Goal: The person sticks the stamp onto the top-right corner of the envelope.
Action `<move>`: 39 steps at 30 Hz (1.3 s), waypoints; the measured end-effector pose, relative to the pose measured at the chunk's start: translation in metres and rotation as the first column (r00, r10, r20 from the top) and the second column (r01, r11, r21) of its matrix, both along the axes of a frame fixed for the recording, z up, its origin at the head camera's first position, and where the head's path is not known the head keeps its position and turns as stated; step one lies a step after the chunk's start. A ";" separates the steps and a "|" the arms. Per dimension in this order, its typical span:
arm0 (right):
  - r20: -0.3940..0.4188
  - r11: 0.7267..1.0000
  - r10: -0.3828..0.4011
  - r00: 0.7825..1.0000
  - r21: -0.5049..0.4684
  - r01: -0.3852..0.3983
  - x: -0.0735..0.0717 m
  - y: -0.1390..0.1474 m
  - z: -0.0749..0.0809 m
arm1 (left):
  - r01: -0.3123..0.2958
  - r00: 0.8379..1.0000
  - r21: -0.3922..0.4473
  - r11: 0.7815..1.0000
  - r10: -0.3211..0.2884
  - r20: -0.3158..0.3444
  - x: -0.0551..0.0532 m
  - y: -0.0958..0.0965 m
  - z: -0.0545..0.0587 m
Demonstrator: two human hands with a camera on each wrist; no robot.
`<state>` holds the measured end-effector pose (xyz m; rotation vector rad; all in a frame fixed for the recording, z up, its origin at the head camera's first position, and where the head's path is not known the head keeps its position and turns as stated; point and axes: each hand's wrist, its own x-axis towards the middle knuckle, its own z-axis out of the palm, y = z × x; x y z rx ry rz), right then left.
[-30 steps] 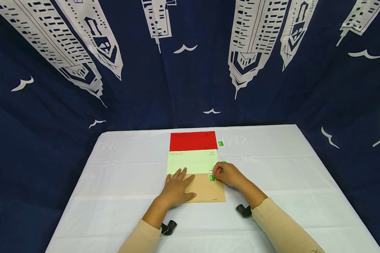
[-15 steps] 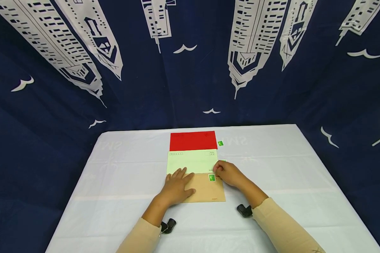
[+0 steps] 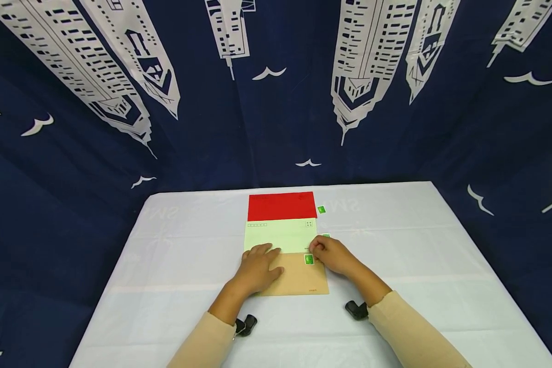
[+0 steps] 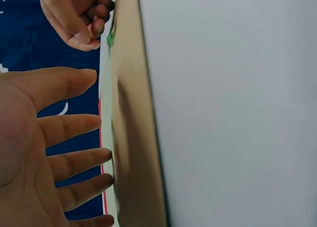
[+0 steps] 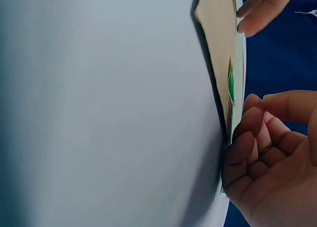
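Right hand (image 3: 332,254) curled, pinch seemingly bare — left hand (image 3: 256,270) spread. Stamp (image 3: 309,259) likely light, flimsy — best held by edge.

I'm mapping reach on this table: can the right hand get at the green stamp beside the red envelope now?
Probably yes: the green stamp lies uncovered beside the red envelope, a little beyond the right hand. Nothing tall blocks the way; another stamp, partly hidden by that hand, lies between.

Left sleeve (image 3: 204,341), right sleeve (image 3: 416,332): both beige. Left camera (image 3: 247,325), right camera (image 3: 356,310): small, black, at inner side of sleeve ends.
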<state>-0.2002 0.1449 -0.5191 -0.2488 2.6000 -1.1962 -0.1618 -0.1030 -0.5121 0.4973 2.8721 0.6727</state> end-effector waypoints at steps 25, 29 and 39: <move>-0.065 0.997 -0.075 0.995 -0.038 0.072 0.004 0.012 0.007 | -0.062 0.995 0.146 0.987 0.073 -0.068 -0.031 -0.007 0.009; -0.065 0.995 -0.089 0.994 -0.040 0.086 0.004 0.015 0.008 | -0.067 0.996 0.146 0.987 0.076 -0.056 -0.034 -0.009 0.009; -0.080 0.994 -0.102 0.991 -0.040 0.099 0.002 0.023 0.008 | -0.064 0.997 0.109 0.992 0.067 -0.025 -0.039 -0.010 0.007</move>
